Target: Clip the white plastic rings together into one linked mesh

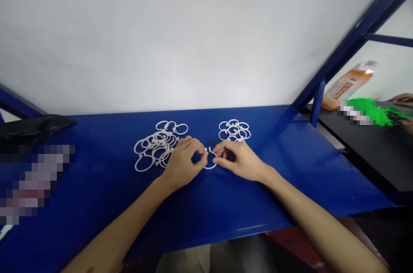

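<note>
Both my hands meet over the middle of the blue table (290,165), pinching one white plastic ring (210,165) between them. My left hand (183,163) grips the ring's left end with thumb and fingers closed. My right hand (240,161) pinches its right end the same way. A loose heap of several white rings (155,146) lies just left of my left hand. A smaller, neater cluster of white rings (234,130) sits just beyond my right hand.
A white wall rises behind the table. Blue frame bars (348,45) slant up at the right. A black object (32,129) lies at the far left. On the black neighbouring table (371,148) are an orange bottle (348,84), green pieces (377,111) and another person's hand (403,100).
</note>
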Demonstrator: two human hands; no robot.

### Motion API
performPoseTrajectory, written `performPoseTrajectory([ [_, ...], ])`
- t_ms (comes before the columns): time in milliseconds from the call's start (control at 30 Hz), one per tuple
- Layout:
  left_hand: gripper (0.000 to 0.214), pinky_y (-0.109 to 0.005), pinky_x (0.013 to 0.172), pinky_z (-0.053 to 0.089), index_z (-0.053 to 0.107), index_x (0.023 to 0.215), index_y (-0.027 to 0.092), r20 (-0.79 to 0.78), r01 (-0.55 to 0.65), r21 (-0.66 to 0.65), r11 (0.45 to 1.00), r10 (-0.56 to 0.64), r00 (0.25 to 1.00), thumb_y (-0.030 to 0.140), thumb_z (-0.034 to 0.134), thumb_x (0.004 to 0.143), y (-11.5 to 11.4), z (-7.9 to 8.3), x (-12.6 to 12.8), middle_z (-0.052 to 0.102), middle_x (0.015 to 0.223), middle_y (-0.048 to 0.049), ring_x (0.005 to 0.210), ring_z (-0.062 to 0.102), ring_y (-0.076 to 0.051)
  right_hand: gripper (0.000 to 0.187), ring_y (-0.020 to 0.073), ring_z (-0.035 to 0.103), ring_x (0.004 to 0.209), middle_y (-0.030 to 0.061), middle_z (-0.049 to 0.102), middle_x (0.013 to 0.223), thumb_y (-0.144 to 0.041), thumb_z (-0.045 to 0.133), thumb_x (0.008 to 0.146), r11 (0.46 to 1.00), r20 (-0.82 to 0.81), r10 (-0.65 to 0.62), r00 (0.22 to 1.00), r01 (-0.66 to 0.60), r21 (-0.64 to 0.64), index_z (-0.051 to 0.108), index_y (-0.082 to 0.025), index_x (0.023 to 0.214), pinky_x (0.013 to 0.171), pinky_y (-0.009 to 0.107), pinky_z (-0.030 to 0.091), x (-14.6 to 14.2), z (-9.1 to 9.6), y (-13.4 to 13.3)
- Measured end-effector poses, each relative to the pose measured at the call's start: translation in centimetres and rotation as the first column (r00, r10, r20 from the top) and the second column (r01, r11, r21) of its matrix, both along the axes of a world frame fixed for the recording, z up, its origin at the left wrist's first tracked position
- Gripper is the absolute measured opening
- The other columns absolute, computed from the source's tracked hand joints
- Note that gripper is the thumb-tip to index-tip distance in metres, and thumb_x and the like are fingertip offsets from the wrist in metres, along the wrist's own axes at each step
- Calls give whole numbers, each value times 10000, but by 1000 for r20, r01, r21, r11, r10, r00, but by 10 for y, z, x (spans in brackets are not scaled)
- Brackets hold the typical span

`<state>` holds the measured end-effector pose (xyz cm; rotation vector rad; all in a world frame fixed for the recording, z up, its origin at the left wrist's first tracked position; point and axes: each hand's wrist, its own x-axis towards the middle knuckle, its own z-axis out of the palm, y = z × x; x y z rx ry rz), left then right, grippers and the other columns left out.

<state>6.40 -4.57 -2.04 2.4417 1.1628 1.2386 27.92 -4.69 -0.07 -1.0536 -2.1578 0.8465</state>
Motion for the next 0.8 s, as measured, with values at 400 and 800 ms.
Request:
performPoseTrajectory([
  [400, 315, -269, 713, 467, 596, 1055, 231, 484, 406, -691, 598, -34, 874, 450, 687, 848, 2, 7, -4, 628, 819, 23, 737, 590, -125, 59, 120, 561, 672, -6, 603, 784, -209, 565, 948, 996, -190, 10, 982, 6, 87, 613, -199, 916, 640, 257, 473, -13, -7, -8],
  [800, 219, -277, 668, 457, 582, 761, 198, 470, 399, -595, 698, -101, 877, 370, 699, 830, 1, -6, -1, 615, 769, 4, 710, 558, -137, 150, 151, 623, 781, 29, 641, 873, -230, 510, 997, 983, -141, 105, 984, -82, 162, 639, -214, 923, 712, 291, 514, -9, -12, -10],
])
